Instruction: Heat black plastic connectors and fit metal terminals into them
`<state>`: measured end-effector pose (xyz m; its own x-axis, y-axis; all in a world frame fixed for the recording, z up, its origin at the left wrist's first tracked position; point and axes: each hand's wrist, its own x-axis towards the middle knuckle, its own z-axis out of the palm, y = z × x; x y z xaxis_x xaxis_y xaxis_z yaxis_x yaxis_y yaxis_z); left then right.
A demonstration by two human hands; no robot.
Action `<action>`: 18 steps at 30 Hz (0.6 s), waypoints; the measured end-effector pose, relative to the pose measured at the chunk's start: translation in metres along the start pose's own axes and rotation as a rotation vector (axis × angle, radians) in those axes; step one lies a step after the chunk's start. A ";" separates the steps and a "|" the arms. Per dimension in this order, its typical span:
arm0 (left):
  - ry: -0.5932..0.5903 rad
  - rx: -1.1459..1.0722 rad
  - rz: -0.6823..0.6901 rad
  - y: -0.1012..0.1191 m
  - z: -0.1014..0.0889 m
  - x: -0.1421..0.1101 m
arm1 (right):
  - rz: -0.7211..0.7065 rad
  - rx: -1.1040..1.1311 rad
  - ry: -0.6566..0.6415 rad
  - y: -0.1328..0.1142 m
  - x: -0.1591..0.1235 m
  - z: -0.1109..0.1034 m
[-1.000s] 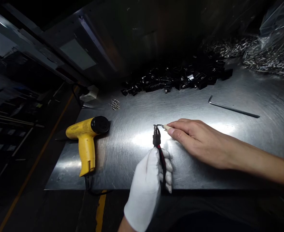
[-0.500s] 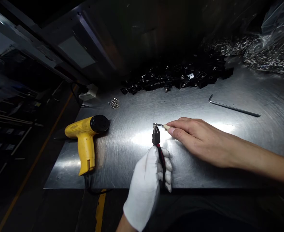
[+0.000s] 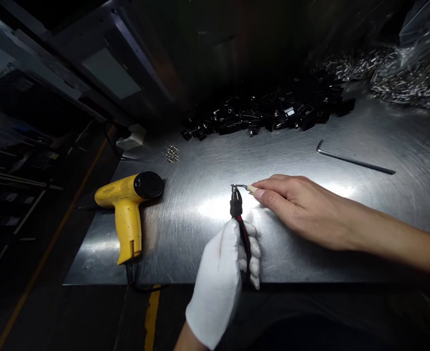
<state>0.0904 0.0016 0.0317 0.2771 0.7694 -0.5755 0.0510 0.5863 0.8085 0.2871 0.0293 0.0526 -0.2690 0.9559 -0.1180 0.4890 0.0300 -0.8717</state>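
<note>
**Gloved left hand [image 3: 218,282] holds black connector [image 3: 236,205] upright**

Its long axis points straight up from near the bench's [image 3: 237,282] front edge, the red-and-black wire [image 3: 244,241] running down through curled fingers [image 3: 253,253] clamped around it. The bare right hand's [image 3: 302,212] fingers [image 3: 261,195] pinch a pale-tipped bent metal pin [image 3: 241,186] at the connector's top; a close, steady pinch suits such small work

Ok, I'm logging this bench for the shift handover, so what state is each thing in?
White-gloved left hand: gripping black wired part upright
Bare right hand: pinching cream-handled hook
Yellow heat gun: lying on its side, cord attached
Hex key: lying flat
</note>
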 end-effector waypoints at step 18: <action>-0.002 0.184 -0.053 0.010 0.007 0.000 | 0.025 -0.074 -0.058 0.002 -0.003 -0.007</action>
<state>0.0972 0.0057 0.0412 0.2709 0.7379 -0.6181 0.2398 0.5702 0.7857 0.2946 0.0280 0.0540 -0.3027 0.9381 -0.1682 0.5553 0.0301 -0.8311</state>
